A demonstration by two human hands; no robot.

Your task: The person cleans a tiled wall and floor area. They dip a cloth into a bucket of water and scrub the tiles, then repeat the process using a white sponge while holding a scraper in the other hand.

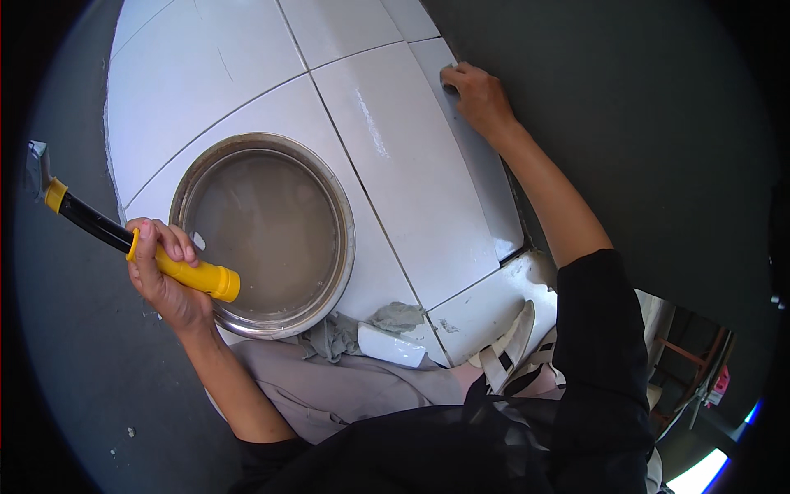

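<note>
My left hand (169,276) is closed around the yellow grip of a hammer-like tool (90,216). Its black shaft points to the upper left and ends in a grey metal head, just above the left rim of a round metal basin (349,247) of cloudy brownish water. Far to the right, my right hand (484,100) has its fingers bent together over a small dark grey piece (448,80), too covered to name. They press at the outer edge of a narrow white tile strip (469,156), where it meets the dark grey surface.
Large white tiles (378,148) with dark joints lie around the basin. Near my lap are a crumpled grey cloth (332,337) and a white tile offcut (391,344). A light sandal (517,342) rests on the tiles. Dark grey surfaces (634,148) flank both sides.
</note>
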